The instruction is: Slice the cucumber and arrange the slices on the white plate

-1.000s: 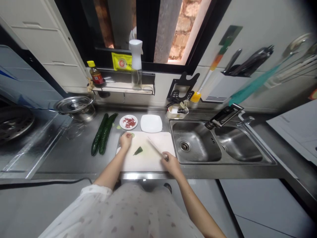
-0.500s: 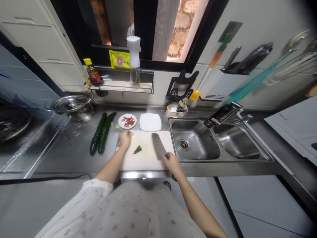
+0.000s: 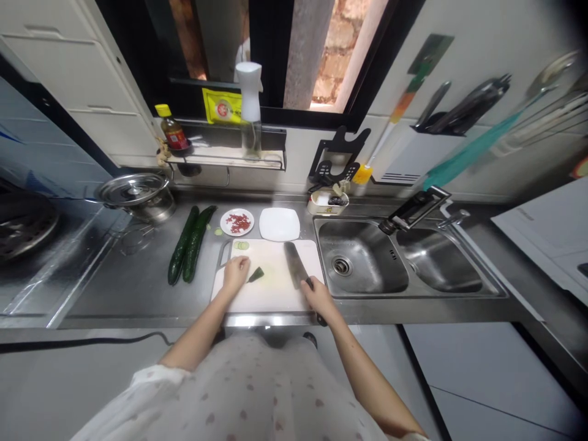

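Observation:
My right hand [image 3: 318,299] grips the handle of a kitchen cleaver [image 3: 296,263], whose blade rests over the right part of the white cutting board [image 3: 280,300]. My left hand [image 3: 236,271] is over the board's left part, fingers curled inward; whether anything is in them is hidden. Just right of its fingertips lies a dark green cucumber end piece [image 3: 256,274]. A few thin cucumber slices [image 3: 241,245] lie at the board's far left corner. Two whole cucumbers [image 3: 187,248] lie side by side on the counter, left of the board.
Behind the board stand a small plate [image 3: 224,223] of chopped red bits and a white square plate [image 3: 279,224]. The double sink [image 3: 362,288] is to the right. A lidded steel pot [image 3: 156,205] stands back left. A shelf [image 3: 220,160] holds bottles.
My left hand has moved from the board's far left corner towards me and right, near the cucumber end piece, uncovering the slices. The cleaver stays in my right hand, shifted slightly.

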A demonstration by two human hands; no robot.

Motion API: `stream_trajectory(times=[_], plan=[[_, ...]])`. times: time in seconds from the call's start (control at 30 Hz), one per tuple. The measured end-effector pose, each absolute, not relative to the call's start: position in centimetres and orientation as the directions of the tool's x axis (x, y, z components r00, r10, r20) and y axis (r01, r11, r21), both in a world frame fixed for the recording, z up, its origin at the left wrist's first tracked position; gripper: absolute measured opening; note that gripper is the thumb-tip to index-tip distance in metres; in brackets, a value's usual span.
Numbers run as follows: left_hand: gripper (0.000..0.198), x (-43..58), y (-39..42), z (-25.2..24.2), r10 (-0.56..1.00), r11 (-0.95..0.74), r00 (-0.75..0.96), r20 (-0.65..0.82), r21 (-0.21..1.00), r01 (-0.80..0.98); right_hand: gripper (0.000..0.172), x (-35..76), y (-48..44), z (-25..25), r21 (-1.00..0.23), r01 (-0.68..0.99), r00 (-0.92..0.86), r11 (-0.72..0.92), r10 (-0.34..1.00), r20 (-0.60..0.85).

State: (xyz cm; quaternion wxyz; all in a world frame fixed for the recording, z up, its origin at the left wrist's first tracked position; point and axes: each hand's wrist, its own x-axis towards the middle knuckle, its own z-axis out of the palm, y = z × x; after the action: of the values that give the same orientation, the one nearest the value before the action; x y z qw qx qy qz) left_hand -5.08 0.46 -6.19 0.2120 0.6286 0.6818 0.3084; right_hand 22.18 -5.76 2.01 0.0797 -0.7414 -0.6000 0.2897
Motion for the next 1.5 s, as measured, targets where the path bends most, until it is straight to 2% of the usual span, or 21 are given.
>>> stream_trajectory(times=[0.2, 0.43, 0.6, 0.73, 0.93, 1.1, 1.5], plan=[[0.028, -4.3, -2.1, -5.6, 0.992, -0.122, 0.084, 0.089, 0.661, 0.741, 0.026, 21.8, -5.7, 1.8, -0.496, 0.827, 0.115, -0.265, 0.943, -0.313], [0.023, -3.5, -2.8, -5.7, 0.990, -0.144, 0.099, 0.104, 0.695, 0.704, 0.027, 20.8, -6.2, 2.2, -0.539, 0.815, 0.042, -0.212, 0.950, -0.310], [0.021, -3.5, -3.3, -6.1, 0.968, -0.196, 0.030, 0.251, 0.670, 0.716, 0.023, 20.0, -6.4, 2.5, -0.451, 0.875, -0.003, -0.175, 0.930, -0.367], [0.017, -3.4, -3.9, -6.6, 0.943, -0.277, 0.049, 0.330, 0.692, 0.666, 0.022, 19.1, -6.9, 3.0, -0.331, 0.938, -0.040, -0.103, 0.916, -0.398], [0.019, -3.5, -4.0, -7.6, 0.899, -0.380, 0.095, 0.427, 0.657, 0.651, 0.027, 17.6, -7.6, 4.1, -0.202, 0.979, -0.092, 0.008, 0.908, -0.410], [0.019, -3.7, -3.8, -8.2, 0.874, -0.423, 0.110, 0.473, 0.629, 0.652, 0.026, 16.3, -7.7, 4.5, -0.155, 0.983, -0.157, 0.101, 0.899, -0.408], [0.018, -3.6, -3.8, -7.8, 0.860, -0.441, 0.125, 0.494, 0.597, 0.670, 0.026, 15.4, -8.1, 3.6, -0.129, 0.980, -0.191, 0.151, 0.897, -0.399]])
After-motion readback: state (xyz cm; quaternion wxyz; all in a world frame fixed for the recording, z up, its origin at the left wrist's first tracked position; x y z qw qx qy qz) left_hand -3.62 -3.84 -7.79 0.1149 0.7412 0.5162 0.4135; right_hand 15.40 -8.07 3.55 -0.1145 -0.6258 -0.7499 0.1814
